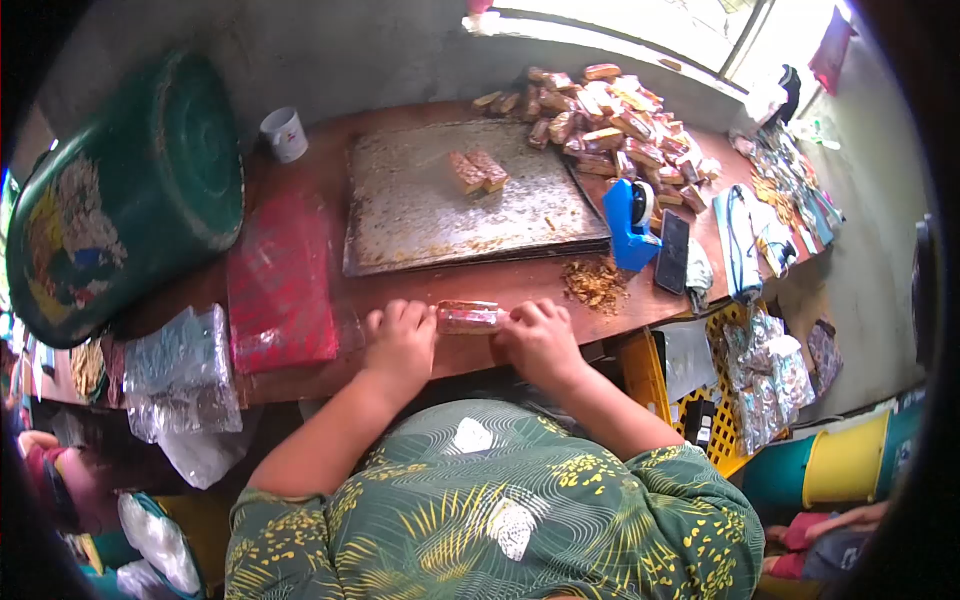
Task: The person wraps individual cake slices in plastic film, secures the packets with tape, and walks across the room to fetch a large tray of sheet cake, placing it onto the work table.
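Observation:
On the wooden table point(400, 350), a small bar in clear wrap point(468, 317) lies between my two hands. My left hand point(402, 335) holds its left end with curled fingers. At the right end, my right hand point(540, 338) pinches the wrap. Beyond them is a flat metal tray point(420, 215) with two unwrapped bars point(478, 171) side by side on it. A heap of wrapped bars point(640, 130) is piled behind the tray to the right.
A blue tape dispenser point(630, 225), a phone point(673, 250) and crumbs point(596, 284) are at the right. Red plastic sheets point(280, 285), clear bags point(180, 365), a white mug point(285, 135) and a large green tub point(130, 200) stand left. A yellow crate point(645, 375) is below the table edge.

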`<state>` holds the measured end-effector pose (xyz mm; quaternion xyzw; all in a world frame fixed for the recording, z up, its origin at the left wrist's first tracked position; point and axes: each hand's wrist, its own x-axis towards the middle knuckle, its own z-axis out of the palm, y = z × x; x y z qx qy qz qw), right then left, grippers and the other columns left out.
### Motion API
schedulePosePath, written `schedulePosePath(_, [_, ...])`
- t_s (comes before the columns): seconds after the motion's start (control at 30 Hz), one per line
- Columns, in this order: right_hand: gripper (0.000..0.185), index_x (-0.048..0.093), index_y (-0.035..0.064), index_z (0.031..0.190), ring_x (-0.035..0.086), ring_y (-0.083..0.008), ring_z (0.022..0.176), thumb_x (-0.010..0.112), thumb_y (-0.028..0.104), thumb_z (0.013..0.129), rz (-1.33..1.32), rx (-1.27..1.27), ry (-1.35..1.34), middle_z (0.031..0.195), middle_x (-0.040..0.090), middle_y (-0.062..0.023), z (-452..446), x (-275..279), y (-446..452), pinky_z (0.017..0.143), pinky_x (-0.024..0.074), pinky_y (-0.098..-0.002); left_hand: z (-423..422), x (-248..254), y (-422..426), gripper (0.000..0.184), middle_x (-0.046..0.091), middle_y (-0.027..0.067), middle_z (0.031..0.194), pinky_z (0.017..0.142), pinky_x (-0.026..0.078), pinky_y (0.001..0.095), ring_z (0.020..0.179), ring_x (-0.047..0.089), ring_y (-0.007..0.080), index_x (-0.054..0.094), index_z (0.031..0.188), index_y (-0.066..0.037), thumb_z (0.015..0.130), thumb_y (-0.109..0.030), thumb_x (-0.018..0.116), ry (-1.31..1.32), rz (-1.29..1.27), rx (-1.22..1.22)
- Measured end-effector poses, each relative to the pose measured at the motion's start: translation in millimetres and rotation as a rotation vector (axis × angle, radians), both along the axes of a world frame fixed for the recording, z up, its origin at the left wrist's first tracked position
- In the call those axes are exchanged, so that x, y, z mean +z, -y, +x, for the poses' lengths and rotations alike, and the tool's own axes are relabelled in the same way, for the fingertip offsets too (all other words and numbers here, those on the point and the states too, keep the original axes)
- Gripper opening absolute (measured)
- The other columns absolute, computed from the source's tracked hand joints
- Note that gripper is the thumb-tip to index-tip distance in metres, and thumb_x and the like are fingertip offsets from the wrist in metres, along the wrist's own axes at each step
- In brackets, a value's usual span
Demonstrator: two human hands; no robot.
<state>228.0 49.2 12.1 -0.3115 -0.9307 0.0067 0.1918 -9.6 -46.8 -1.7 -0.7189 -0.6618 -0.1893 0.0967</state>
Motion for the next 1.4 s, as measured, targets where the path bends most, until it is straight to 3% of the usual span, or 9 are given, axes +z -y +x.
schedulePosePath(0.07, [0.045, 0.064, 0.009, 0.128, 0.057, -0.0319, 0.112, 0.068, 0.035, 0.091, -0.075, 0.025, 0.0, 0.122, 0.06, -0.0114, 5, -2, 16, 0.097, 0.0425, -0.0469, 14, 14, 11, 0.055, 0.063, 0.0137, 0.11, 0.102, 0.041, 0.0454, 0.113, 0.056, 0.0268, 0.061, 0.135, 0.0, 0.094, -0.035, 0.07, 0.096, -0.074, 0.029])
schedulePosePath(0.23, [0.071, 0.046, -0.0015, 0.147, 0.052, -0.0409, 0.126, 0.074, 0.03, 0.09, -0.145, 0.061, -0.255, 0.141, 0.05, -0.024, 8, -4, 25, 0.108, 0.041, -0.0506, 14, 8, -43, 0.025, 0.068, 0.0042, 0.115, 0.095, 0.049, 0.0272, 0.107, 0.06, 0.0111, 0.064, 0.123, 0.001, 0.103, -0.013, 0.063, 1.764, -0.217, -0.116])
schedulePosePath(0.37, [0.061, 0.056, 0.0018, 0.139, 0.056, -0.0398, 0.123, 0.079, 0.012, 0.084, -0.198, 0.121, -0.662, 0.136, 0.057, -0.0215, 13, 10, 1, 0.104, 0.0463, -0.0457, 20, -11, -61, 0.026, 0.069, 0.0112, 0.116, 0.1, 0.048, 0.0329, 0.112, 0.063, 0.0227, 0.066, 0.121, -0.005, 0.095, -0.005, 0.067, 1.159, -0.209, -0.225])
schedulePosePath(0.5, [0.035, 0.072, 0.0163, 0.12, 0.061, -0.0264, 0.116, 0.076, 0.015, 0.086, -0.055, 0.206, -0.376, 0.122, 0.067, -0.0043, 20, 6, -2, 0.1, 0.0454, -0.041, 22, -1, -55, 0.044, 0.068, 0.0103, 0.128, 0.108, 0.044, 0.0443, 0.12, 0.059, 0.0324, 0.065, 0.129, -0.007, 0.086, -0.014, 0.069, 0.559, -0.098, -0.236])
schedulePosePath(0.77, [0.042, 0.066, 0.0116, 0.125, 0.062, -0.0317, 0.118, 0.075, 0.015, 0.084, -0.346, 0.208, -0.307, 0.122, 0.069, -0.0082, 32, 25, -2, 0.104, 0.0432, -0.0451, 23, 19, -31, 0.082, 0.051, 0.0123, 0.153, 0.116, 0.029, 0.0467, 0.141, 0.044, 0.0305, 0.052, 0.146, -0.002, 0.084, -0.052, 0.073, 0.345, -0.186, -0.352])
schedulePosePath(0.9, [0.031, 0.064, 0.0039, 0.115, 0.067, -0.0292, 0.105, 0.073, 0.005, 0.085, 0.006, -0.12, -0.806, 0.118, 0.068, -0.0154, 79, 44, -87, 0.091, 0.0523, -0.0389, 25, 18, -30, 0.083, 0.051, 0.0126, 0.152, 0.116, 0.029, 0.0468, 0.141, 0.044, 0.0302, 0.051, 0.147, -0.003, 0.084, -0.052, 0.073, 0.315, -0.177, -0.322])
schedulePosePath(0.97, [0.052, 0.049, 0.0036, 0.142, 0.068, -0.0237, 0.098, 0.069, 0.009, 0.094, 0.053, -0.495, -0.819, 0.119, 0.067, -0.0179, 122, 41, -134, 0.085, 0.0548, -0.0371, 25, 14, -30, 0.083, 0.051, 0.0126, 0.152, 0.116, 0.029, 0.0466, 0.14, 0.045, 0.03, 0.051, 0.147, -0.003, 0.084, -0.052, 0.073, 0.309, -0.155, -0.325])
schedulePosePath(1.13, [0.064, 0.038, -0.0064, 0.15, 0.07, -0.0159, 0.086, 0.07, 0.017, 0.099, -0.715, -0.515, -0.993, 0.098, 0.073, -0.0116, 153, 21, -211, 0.075, 0.0553, -0.0289, 27, 14, -32, 0.08, 0.054, 0.0141, 0.149, 0.115, 0.032, 0.0462, 0.138, 0.049, 0.0307, 0.054, 0.144, -0.003, 0.081, -0.048, 0.076, 0.304, -0.118, -0.32])
schedulePosePath(1.4, [0.02, 0.057, 0.0076, 0.101, 0.065, -0.0204, 0.073, 0.074, 0.012, 0.091, -0.213, -0.519, -0.858, 0.076, 0.066, -0.0065, 122, 37, -140, 0.069, 0.0503, -0.039, 25, 7, -28, 0.077, 0.054, 0.014, 0.149, 0.116, 0.031, 0.0466, 0.138, 0.048, 0.0311, 0.053, 0.143, -0.004, 0.082, -0.046, 0.075, 0.295, -0.086, -0.335])
